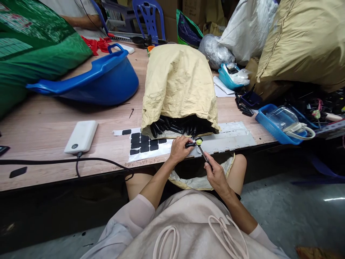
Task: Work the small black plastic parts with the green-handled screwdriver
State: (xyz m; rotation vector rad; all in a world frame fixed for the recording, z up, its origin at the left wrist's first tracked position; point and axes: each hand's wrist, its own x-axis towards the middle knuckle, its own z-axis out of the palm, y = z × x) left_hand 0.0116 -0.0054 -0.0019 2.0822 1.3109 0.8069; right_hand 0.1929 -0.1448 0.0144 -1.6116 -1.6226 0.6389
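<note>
At the table's front edge, my left hand (181, 148) is closed on a small black part (190, 145), whose exact kind I cannot make out. My right hand (217, 176) grips the black handle of a small hammer-like tool (199, 143) with a yellow-green head. That head meets or nearly meets the end of the black part. Just behind my hands lies a tan sack (180, 82), its mouth toward me, with many slim black pieces (175, 126) inside. A white sheet with black rounded stickers (145, 144) is left of my left hand. Below, an open bag (194, 182) sits between my knees.
A tipped blue basin (105, 79) and a white power bank (81, 136) with a cable are on the left. On the right are a blue tray (280, 124) holding a clear container and a teal basket (231, 76). A person's arm (83, 21) shows at the back left.
</note>
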